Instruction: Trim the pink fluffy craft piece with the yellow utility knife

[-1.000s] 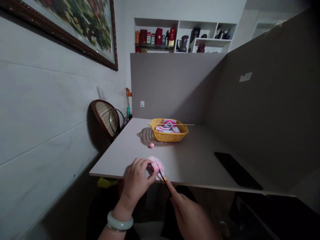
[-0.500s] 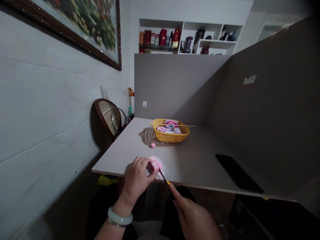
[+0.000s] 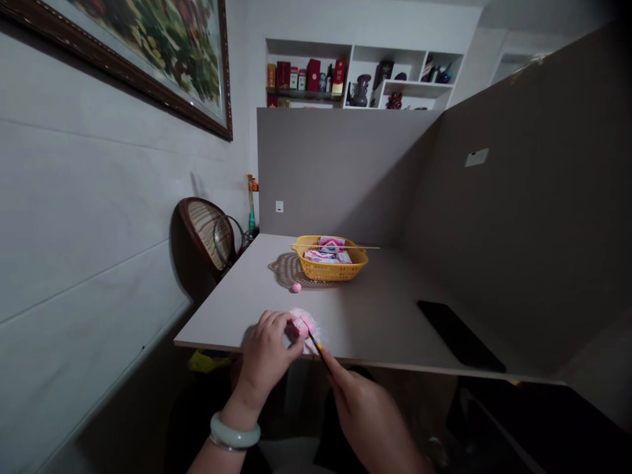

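Near the table's front edge, my left hand (image 3: pixel 266 349) grips a pink lump (image 3: pixel 303 323) between thumb and fingers; its soft, clay-like material I cannot name for certain. The lump lies on a thin, pale, crumpled sheet (image 3: pixel 312 345). My right hand (image 3: pixel 363 408) is closed round a slim dark knife (image 3: pixel 316 344) with a yellow part close to the fingers. The knife's tip meets the lump, where a dark line runs across the top. Most of the handle is hidden in my palm. A small pink ball (image 3: pixel 296 288) sits on the table beyond my left hand.
A yellow basket (image 3: pixel 332 271) holding several pink and white packets stands further back, with a thin stick (image 3: pixel 370 247) across its rim. A flat black object (image 3: pixel 459 336) lies on the right of the table (image 3: pixel 217 316). Grey panels (image 3: pixel 336 164) border the back and right.
The view has shifted slightly, moving the whole scene a little left. Both hands keep their hold on the pink lump and the knife, and the knife's tip remains at the lump.
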{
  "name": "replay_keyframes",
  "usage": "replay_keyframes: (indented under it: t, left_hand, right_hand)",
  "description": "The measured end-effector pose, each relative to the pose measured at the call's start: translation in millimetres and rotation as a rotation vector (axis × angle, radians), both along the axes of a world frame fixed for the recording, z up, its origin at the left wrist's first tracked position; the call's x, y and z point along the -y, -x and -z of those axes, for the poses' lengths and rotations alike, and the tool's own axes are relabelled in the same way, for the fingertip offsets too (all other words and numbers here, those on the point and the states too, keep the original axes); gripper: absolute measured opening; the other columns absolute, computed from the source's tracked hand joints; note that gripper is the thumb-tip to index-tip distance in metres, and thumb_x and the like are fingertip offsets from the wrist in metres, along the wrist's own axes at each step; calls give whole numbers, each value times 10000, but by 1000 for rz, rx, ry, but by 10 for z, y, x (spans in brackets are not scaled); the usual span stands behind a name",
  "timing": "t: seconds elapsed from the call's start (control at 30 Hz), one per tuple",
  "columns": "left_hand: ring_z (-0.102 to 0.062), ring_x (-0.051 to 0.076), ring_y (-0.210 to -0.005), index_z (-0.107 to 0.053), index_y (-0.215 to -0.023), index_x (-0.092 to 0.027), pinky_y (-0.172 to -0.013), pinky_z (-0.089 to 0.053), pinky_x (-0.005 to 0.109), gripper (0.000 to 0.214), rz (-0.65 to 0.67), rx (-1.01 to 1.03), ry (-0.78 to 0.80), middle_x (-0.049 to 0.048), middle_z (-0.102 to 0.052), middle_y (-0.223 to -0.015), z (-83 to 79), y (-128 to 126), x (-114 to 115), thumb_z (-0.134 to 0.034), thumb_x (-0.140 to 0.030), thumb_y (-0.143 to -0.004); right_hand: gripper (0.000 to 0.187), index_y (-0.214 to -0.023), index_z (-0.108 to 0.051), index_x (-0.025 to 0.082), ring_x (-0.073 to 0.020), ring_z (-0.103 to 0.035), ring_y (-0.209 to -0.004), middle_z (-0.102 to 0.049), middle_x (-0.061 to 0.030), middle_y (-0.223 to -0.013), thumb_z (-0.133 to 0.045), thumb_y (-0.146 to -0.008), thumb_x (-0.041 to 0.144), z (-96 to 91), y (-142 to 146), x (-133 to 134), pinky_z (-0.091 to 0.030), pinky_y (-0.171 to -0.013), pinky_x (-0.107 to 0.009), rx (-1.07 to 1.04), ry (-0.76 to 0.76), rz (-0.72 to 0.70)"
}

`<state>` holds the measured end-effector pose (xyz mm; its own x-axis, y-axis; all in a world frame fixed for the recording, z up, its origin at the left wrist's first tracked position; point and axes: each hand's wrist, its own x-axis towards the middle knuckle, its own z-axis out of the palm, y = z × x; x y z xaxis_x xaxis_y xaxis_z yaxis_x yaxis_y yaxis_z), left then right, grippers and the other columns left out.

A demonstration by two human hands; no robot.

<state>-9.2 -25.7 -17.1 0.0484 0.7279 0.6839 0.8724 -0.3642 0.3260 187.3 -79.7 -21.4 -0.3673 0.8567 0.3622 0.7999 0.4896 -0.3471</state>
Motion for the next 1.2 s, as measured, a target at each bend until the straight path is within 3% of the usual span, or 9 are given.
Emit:
replay_keyframes:
  t: [0.13,0.33,0.53,0.73,0.93,1.2]
  left_hand:
    - [-622,218,-918,-611,-952,-213,-799,-503,347,131,-7,1,-3,40,-677,-932,-4,0,-3,-643,-273,-841]
    - [-623,214,-916,-606,-958,-219,-805,-502,345,127,10,-15,-17,37,-677,-936,-8,13,20,-638,-278,-850]
    - [-621,219,-922,-612,-958,-216,-793,-501,341,126,-12,-17,-13,41,-677,-947,-16,8,11,-637,-290,-858]
    - [-625,207,-919,-626,-963,-224,-817,-504,338,117,35,-12,0,35,-681,-935,-38,12,28,-625,-289,-866]
    - [-628,209,-919,-626,-949,-223,-810,-516,339,126,38,-4,-18,39,-677,-930,-37,23,21,-631,-316,-864]
    - [-620,206,-918,-628,-947,-223,-832,-512,347,113,39,8,-3,49,-682,-945,-5,44,8,-618,-292,-859]
  right_hand:
    - [580,-1423,-504,166,-189,-737,-760,-771,-108,-907,-318,-884,57,-29,99,-68,-545,-677,-243,9,3,11]
    - [556,-1410,-516,131,-197,-727,-671,-762,-82,-812,-338,-885,95,59,-35,110,-546,-599,-243,49,-16,2]
    - [571,-1423,-499,138,-198,-736,-737,-767,-114,-873,-322,-888,48,-40,142,-68,-537,-646,-238,41,-3,29]
    - [587,-1449,-471,172,-184,-721,-642,-759,-73,-770,-357,-880,83,63,-17,88,-528,-573,-212,57,-17,-7]
    - [659,-1451,-466,167,-195,-734,-701,-774,-101,-877,-318,-833,-8,-60,141,-15,-545,-625,-240,49,-46,33]
    - [616,-1448,-473,146,-206,-721,-609,-754,-78,-750,-350,-849,76,77,-24,104,-549,-544,-237,131,-8,-20]
